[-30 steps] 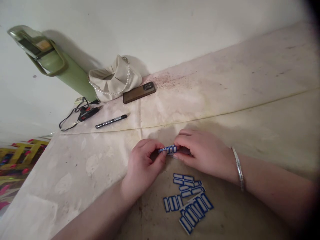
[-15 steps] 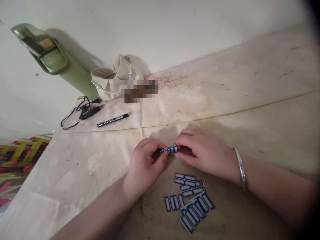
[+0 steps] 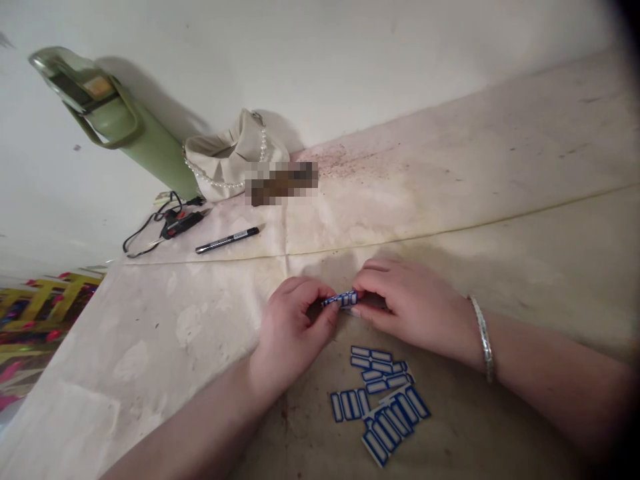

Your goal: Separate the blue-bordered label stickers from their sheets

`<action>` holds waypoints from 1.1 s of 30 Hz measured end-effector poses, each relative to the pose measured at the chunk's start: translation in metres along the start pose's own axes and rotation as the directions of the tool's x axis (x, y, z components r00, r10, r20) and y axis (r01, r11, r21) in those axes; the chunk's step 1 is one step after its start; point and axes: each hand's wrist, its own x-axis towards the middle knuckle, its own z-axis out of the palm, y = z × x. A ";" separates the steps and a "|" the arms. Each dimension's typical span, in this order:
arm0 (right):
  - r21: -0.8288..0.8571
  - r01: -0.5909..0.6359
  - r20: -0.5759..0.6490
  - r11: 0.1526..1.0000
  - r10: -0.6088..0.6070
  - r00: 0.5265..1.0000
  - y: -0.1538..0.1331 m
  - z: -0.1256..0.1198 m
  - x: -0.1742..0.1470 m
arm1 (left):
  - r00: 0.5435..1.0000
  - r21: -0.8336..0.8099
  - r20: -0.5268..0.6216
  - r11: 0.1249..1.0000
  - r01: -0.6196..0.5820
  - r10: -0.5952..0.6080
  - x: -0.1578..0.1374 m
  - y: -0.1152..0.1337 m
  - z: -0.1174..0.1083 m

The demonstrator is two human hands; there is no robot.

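Between my two hands is a small sheet of blue-bordered label stickers (image 3: pixel 345 299), held just above the cloth. The thumb and fingers of my left hand (image 3: pixel 299 327) pinch its left end. My right hand (image 3: pixel 405 297), with a silver bracelet at the wrist, pinches the right end. Part of the sheet is hidden by the fingertips. Nearer to me lies a loose pile of similar label sheets (image 3: pixel 387 427), some overlapping, with white boxes edged in blue.
Along the wall stand a green bottle (image 3: pixel 150 150) and a cream bag (image 3: pixel 213 185) with a pearl strap. A black glue gun (image 3: pixel 183 223) with its cord and a black pen (image 3: pixel 227 241) lie in front. A stained cloth (image 3: pixel 165 373) covers the table; its left edge shows.
The whole view has shifted very slightly. Both hands keep the same pinch on the label sheet, and the pile lies as before.
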 end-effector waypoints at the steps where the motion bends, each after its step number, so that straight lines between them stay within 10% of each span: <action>1: 0.000 0.001 0.000 1.000 -0.001 1.000 0.000 0.000 0.000 | 1.000 -0.001 -0.001 1.000 -0.001 0.001 0.000 0.000 0.000; 33: 0.005 -0.010 0.004 1.000 0.010 1.000 0.000 -0.001 -0.001 | 1.000 0.012 -0.009 1.000 -0.016 0.016 0.000 -0.001 0.001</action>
